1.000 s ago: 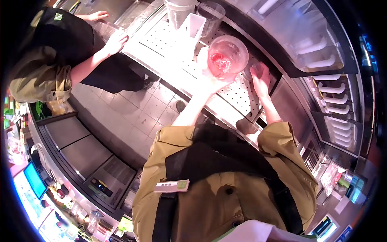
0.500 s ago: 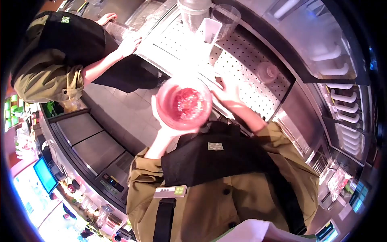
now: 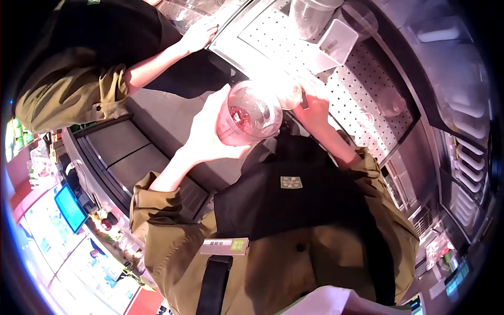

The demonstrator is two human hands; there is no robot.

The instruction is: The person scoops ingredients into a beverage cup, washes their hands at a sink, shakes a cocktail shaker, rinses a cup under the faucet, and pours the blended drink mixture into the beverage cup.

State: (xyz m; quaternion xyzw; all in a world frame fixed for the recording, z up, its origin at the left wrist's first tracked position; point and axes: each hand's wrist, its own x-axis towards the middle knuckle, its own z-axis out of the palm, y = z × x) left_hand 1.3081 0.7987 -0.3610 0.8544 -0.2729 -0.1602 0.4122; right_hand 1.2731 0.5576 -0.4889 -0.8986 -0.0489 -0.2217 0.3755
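Note:
A clear plastic cup (image 3: 254,118) with pinkish-red contents stands out in the middle of the view, slightly tilted, its mouth toward me. My left hand (image 3: 207,134) is wrapped round its left side and base. Just right of the cup's rim, my right hand (image 3: 315,107) closes on a clear rounded thing (image 3: 290,94), whose kind is lost in the glare. Behind the right hand lies the perforated metal counter (image 3: 341,86). An angular translucent container (image 3: 338,42) stands there beside a large clear pitcher (image 3: 310,18).
At upper left a co-worker in a dark apron stands with a hand (image 3: 199,34) at the counter's edge. A clear rounded item (image 3: 391,105) sits at the right of the perforated surface. White handles (image 3: 464,105) line the far right. Steel cabinets (image 3: 118,144) run along the left.
My right hand has gone from spread fingers over the counter to closing on the clear rounded thing beside the cup. The cup in my left hand has tilted. The view has shifted.

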